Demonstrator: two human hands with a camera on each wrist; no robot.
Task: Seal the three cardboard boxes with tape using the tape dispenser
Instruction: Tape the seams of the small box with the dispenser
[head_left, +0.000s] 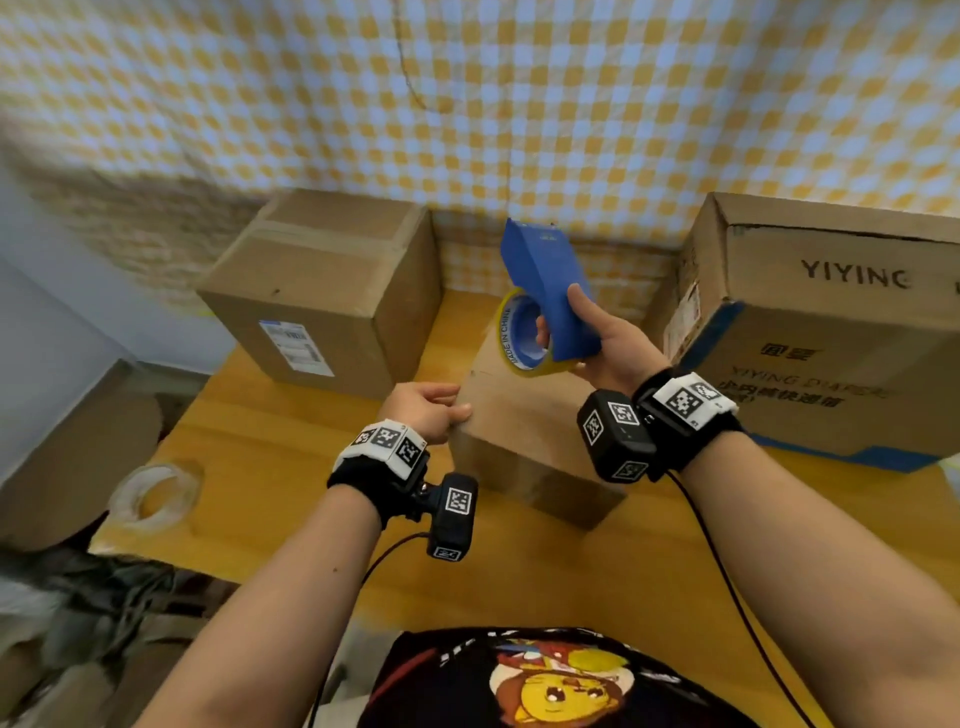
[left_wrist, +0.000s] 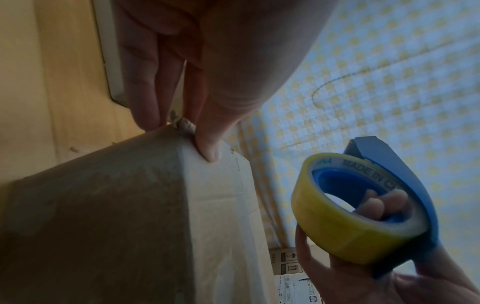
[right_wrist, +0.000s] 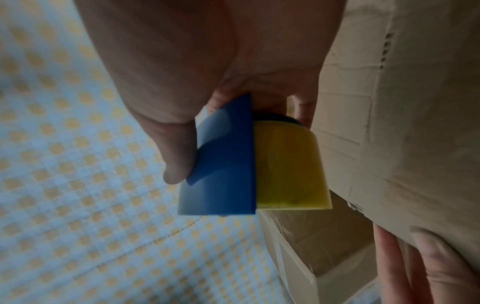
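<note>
Three cardboard boxes stand on the wooden table (head_left: 675, 545), and I take the middle box (head_left: 524, 415) as my landmark. My left hand (head_left: 426, 410) grips its near left top corner, thumb (left_wrist: 207, 144) on the top face and fingers (left_wrist: 145, 98) down the side. My right hand (head_left: 608, 343) is curled round the blue tape dispenser (head_left: 550, 291), thumb along its flat outer plate, other fingers hooked through the hub of the yellow tape roll (head_left: 511, 338). The dispenser hangs just above the far part of the landmark's top, not touching it as far as I can tell, with its long axis running up and away from me, nose raised. So the surface to be taped lies below and toward me from the right fingers; the right hand is the nearer one to the seam. I judge the nose must tip down onto the top before any pull. From the landmark, the labelled box (head_left: 322, 291) sits to the far left, the printed box (head_left: 831, 322) to the right, and a spare clear roll (head_left: 156, 491) to the near left.
</note>
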